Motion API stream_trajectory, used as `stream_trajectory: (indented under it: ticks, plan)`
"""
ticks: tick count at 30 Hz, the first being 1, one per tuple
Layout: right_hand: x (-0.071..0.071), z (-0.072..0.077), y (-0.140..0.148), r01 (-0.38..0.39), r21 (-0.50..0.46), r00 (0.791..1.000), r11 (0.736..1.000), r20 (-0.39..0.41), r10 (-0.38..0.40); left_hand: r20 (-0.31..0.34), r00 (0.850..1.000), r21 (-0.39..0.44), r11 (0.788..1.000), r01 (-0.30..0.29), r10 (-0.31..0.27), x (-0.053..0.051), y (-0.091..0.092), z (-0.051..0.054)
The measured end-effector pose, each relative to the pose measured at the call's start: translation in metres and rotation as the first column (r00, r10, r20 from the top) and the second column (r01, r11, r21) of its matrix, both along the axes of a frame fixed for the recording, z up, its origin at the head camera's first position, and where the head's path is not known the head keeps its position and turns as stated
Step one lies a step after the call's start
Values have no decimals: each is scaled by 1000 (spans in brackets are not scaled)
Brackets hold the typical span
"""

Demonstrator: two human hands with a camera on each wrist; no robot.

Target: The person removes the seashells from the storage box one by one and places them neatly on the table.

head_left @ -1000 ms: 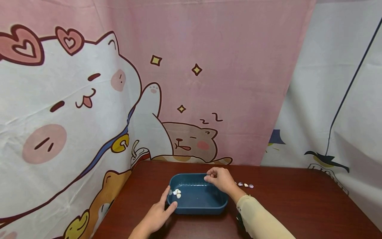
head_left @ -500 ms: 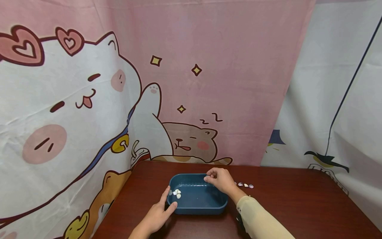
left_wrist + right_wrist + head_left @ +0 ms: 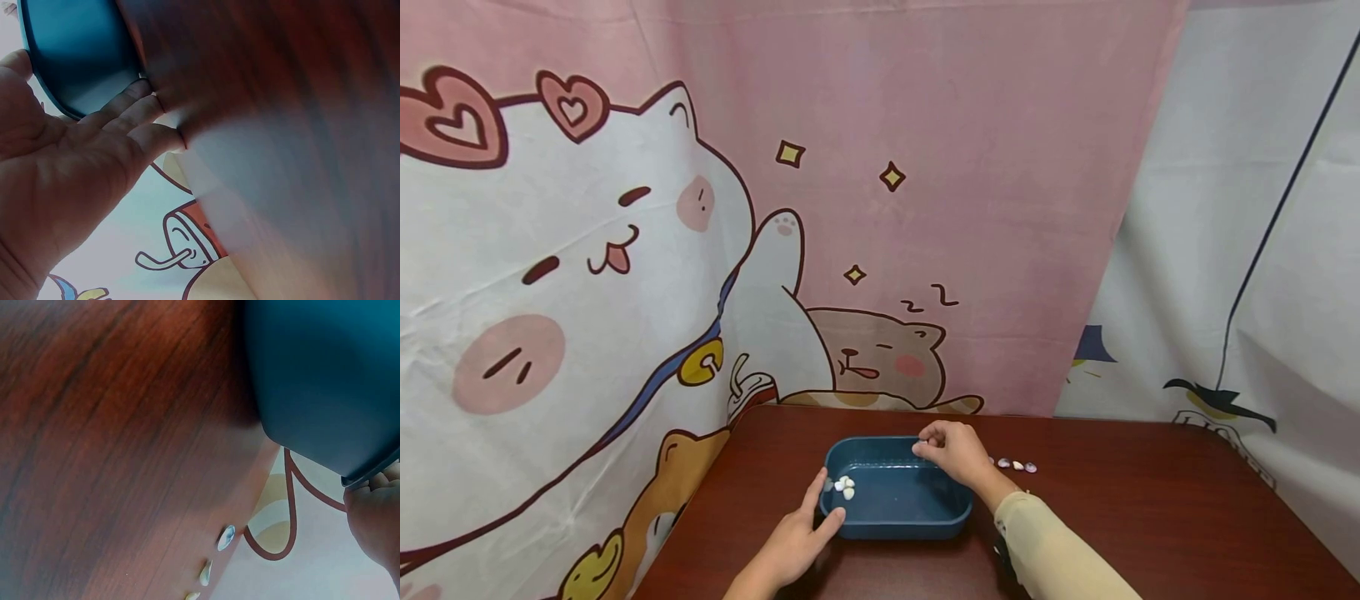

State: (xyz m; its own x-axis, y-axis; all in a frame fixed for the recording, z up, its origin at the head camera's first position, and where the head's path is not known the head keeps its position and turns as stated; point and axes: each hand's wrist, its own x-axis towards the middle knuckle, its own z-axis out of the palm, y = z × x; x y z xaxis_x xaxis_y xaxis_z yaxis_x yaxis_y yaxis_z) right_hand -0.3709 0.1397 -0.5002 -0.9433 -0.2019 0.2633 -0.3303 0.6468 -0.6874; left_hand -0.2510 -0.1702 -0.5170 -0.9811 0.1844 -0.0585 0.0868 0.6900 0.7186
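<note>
Spread across the left end of the blue tray (image 3: 897,529), my left hand (image 3: 793,542) touches its rim with thumb and fingers fairly straight. The left wrist view shows this hand (image 3: 75,150) beside the tray (image 3: 87,50). Above the back right rim, my right hand (image 3: 958,457) pinches a small pale shell, mostly hidden by the fingertips. In the right wrist view that hand (image 3: 378,519) is partly seen past the tray's wall (image 3: 325,375). Several white shells (image 3: 848,493) lie inside the tray at its left.
Right of the tray, a short row of small shells (image 3: 1018,466) lies on the dark red wooden table (image 3: 1120,508); three of them, one bluish (image 3: 226,538), show in the right wrist view. A cartoon-printed cloth (image 3: 1000,208) hangs behind the table.
</note>
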Motion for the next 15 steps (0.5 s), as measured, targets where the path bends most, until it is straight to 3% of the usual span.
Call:
stream_trajectory:
  ticks: [12, 15]
  plan:
    - [0, 1, 1, -12, -8, 1000, 1000, 12, 12, -8, 1000, -2, 1000, 4, -4, -1, 0, -1]
    - [1, -1, 1, -17, 29, 1000, 999, 5, 17, -12, 1000, -4, 1000, 3, -3, -1, 0, -1]
